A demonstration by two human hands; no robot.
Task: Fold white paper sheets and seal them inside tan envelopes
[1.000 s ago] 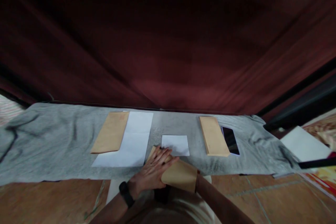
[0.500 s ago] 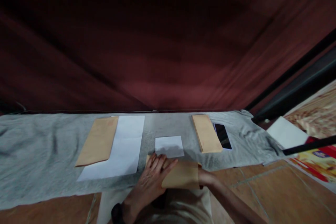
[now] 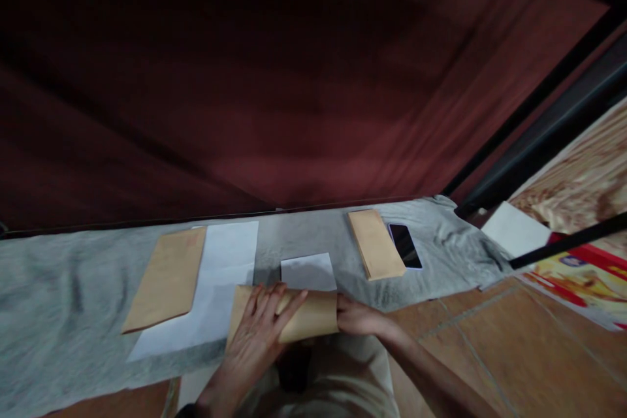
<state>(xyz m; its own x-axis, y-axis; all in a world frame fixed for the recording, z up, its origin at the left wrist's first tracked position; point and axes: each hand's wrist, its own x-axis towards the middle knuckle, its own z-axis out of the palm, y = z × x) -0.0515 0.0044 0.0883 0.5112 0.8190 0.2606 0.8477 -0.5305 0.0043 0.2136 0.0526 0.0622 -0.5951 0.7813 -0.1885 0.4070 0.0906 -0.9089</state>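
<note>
A brown paper envelope (image 3: 313, 317) lies across my lap at the near edge of the grey cloth. My left hand (image 3: 262, 323) rests flat on top of it, its fingers stretched and the thumb spread. At the envelope's right end is my right hand (image 3: 360, 315), closed around the edge with its fingertips hidden in the opening. Just beyond the envelope a small white paper (image 3: 308, 269) is partly covered by it.
To the left, another brown envelope (image 3: 166, 277) overlaps a large white sheet (image 3: 228, 261). A stack of brown envelopes (image 3: 376, 245) lies right of centre beside a phone (image 3: 405, 246). Grey cloth (image 3: 63, 300) runs below a dark red fabric wall (image 3: 304, 144). A black bar (image 3: 568, 241) stands right.
My right hand, inside the envelope up to the wrist before, has drawn back to its right edge. The envelope and my left hand have shifted left, and the view has tilted slightly.
</note>
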